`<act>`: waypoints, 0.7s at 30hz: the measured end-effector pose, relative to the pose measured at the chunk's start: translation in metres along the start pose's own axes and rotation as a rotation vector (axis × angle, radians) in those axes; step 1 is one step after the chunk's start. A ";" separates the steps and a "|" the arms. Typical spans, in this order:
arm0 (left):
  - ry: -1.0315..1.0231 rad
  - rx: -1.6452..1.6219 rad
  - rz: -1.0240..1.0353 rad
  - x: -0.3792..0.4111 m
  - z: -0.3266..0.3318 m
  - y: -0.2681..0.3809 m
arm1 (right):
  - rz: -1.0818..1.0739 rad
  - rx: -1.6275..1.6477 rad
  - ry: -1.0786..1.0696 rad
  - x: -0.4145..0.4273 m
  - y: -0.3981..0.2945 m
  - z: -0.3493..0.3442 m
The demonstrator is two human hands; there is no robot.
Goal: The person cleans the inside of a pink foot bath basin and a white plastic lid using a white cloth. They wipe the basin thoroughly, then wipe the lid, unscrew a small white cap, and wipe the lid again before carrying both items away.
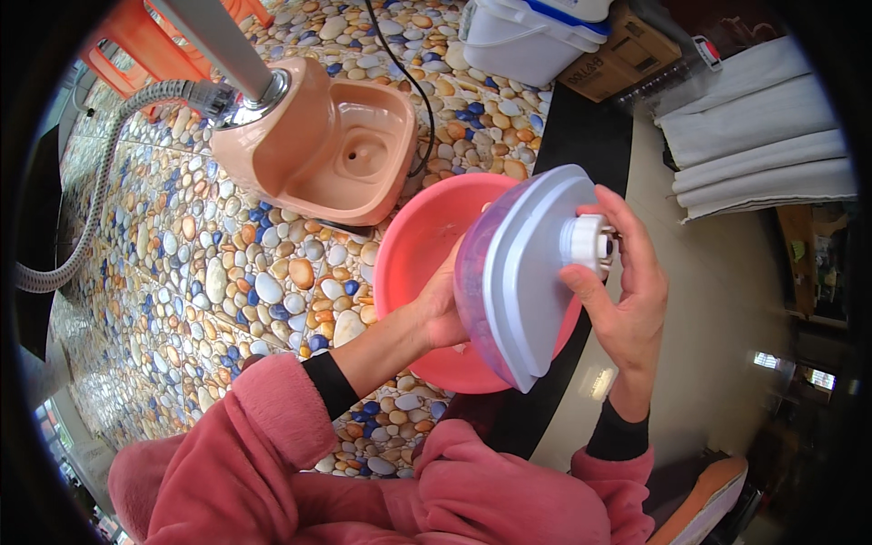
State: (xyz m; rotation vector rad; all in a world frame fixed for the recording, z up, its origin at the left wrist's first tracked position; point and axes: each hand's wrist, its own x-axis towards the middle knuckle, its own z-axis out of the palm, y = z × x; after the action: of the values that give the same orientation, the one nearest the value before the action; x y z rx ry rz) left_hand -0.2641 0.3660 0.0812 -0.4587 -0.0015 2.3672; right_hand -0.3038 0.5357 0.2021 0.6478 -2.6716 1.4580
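A translucent purple plastic water tank [480, 286] with a pale blue base [535, 272] is held tilted above a pink plastic basin [402, 252]. My left hand [446, 310] supports the tank's purple side from beneath, its fingers partly hidden behind it. The fingers and thumb of my right hand [623, 286] close around a white ribbed cap [591, 245] on the tank's base. Beyond the basin stands a peach-coloured plastic appliance base [306, 150], with a shallow recess, a grey upright pole [221, 48] and a clear ribbed hose [102, 170].
A black cable [426, 102] curves beside the appliance base. At the back are a white lidded bucket [518, 44] and a cardboard box [623, 51]. Orange plastic stools [146, 44] stand at far left, folded grey cloth [756, 129] at right. The floor [225, 272] has a pebble pattern.
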 end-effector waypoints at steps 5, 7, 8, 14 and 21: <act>0.029 -0.017 0.002 -0.003 -0.006 0.000 | 0.014 -0.226 -0.092 0.005 -0.018 -0.002; 0.053 0.010 0.017 -0.003 0.001 0.001 | -0.076 -0.340 -0.111 0.004 -0.021 -0.001; 0.085 0.020 0.022 -0.004 0.005 0.000 | -0.115 -0.359 -0.100 0.004 -0.020 0.000; 0.122 0.066 0.007 -0.006 0.001 0.006 | -0.117 -0.194 -0.102 0.000 -0.016 -0.005; 0.014 0.000 -0.019 0.001 -0.009 0.005 | -0.043 -0.303 -0.109 -0.005 -0.016 -0.016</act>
State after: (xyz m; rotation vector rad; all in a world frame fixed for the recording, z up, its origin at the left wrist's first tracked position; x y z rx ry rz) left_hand -0.2646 0.3621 0.0717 -0.4729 -0.0002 2.3450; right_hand -0.2963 0.5424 0.2223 0.7712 -2.8549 1.0026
